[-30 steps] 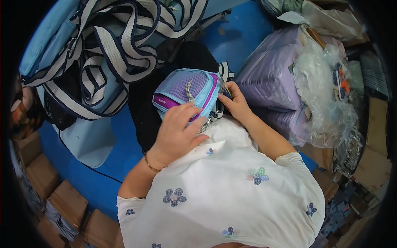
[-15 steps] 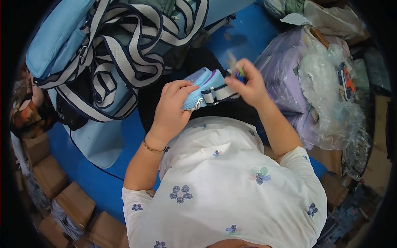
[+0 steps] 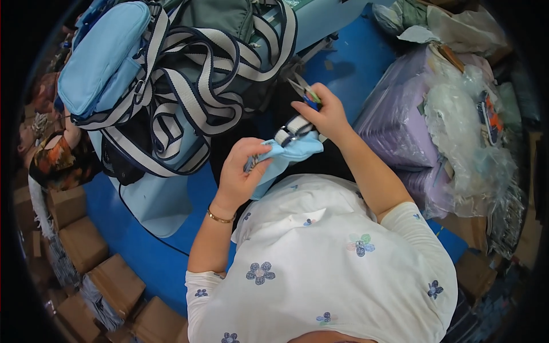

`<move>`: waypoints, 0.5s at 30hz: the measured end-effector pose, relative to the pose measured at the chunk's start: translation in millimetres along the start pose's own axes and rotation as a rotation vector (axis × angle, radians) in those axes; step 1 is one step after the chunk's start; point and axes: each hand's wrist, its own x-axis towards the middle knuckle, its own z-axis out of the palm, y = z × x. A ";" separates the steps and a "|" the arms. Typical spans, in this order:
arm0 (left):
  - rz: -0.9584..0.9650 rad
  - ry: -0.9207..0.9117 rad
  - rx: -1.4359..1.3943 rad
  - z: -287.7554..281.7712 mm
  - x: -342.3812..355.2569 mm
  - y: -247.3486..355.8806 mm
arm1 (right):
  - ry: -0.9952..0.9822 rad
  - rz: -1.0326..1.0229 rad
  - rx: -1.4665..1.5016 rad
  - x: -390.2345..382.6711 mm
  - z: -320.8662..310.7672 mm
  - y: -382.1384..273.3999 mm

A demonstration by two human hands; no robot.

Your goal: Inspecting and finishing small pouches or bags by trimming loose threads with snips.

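Note:
My left hand (image 3: 239, 174) pinches the edge of a small light blue fabric bag (image 3: 298, 150) in front of my lap. A short striped white-and-navy strap (image 3: 297, 127) with a metal buckle runs from the bag toward my right hand (image 3: 328, 114). In that hand is a pair of thread snips (image 3: 309, 98) with blue and green on the handle, blades pointing up and away to the left. Whether my right fingers also grip the strap's end cannot be made out.
At the upper left, light blue bags (image 3: 103, 60) lie under tangled striped straps (image 3: 214, 63). Plastic-wrapped lilac goods (image 3: 394, 108) are stacked at the right. Cardboard boxes (image 3: 117, 283) line the lower left. Another person's patterned garment (image 3: 63, 160) shows at the far left.
The bag has been turned, showing its plain blue side, and hangs lower. My right hand has moved up and left with the snips, whose blades now show clearly. The whole view has shifted slightly.

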 end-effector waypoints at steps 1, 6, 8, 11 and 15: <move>0.065 0.028 0.074 3.4 -1.1 4.6 | 0.023 -0.056 -0.025 -10.6 -4.4 -3.1; 0.258 0.090 0.382 16.5 -11.6 0.6 | 0.074 -0.093 -0.094 -45.2 -23.4 6.3; 0.415 0.036 0.451 20.2 -6.7 8.7 | 0.065 -0.065 -0.105 -56.8 -25.8 8.5; 0.390 0.032 0.490 20.4 -4.7 21.6 | 0.056 0.002 -0.077 -70.2 -22.9 11.6; 0.331 0.013 0.538 22.3 0.8 27.7 | 0.052 0.054 -0.046 -79.7 -16.4 16.4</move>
